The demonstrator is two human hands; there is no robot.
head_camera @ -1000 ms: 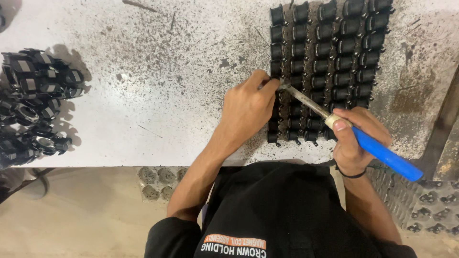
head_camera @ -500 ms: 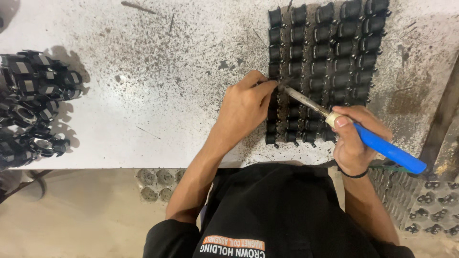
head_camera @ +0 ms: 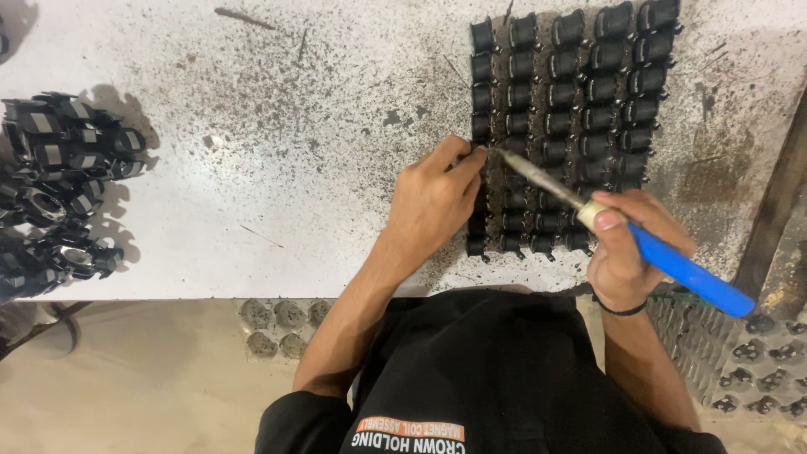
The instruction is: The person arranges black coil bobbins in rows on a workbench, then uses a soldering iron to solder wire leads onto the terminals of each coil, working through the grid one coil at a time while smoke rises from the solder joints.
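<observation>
**Tool tip meets left fingertips at the near-left column of parts**

The left hand (head_camera: 433, 197) rests on the desk (head_camera: 277, 168), fingers narrowed and pinched onto one small black part at the left edge of the block of parts (head_camera: 572, 109). Whether the part is lifted or merely steadied cannot be told.

The right hand (head_camera: 626, 252) is closed round a blue-handled tool (head_camera: 622, 231), held like a pen. The tool's long axis runs from low right, beyond the right hand, up and leftward; its metal tip ends just beside the left fingertips, at the pinched part.

The block lies forward of both hands, its rows running away from the person. The left hand is nearer the worked part; the right stands off by the tool's length.

A heap of black rings (head_camera: 59, 193) sits well apart, far left of the left hand
</observation>
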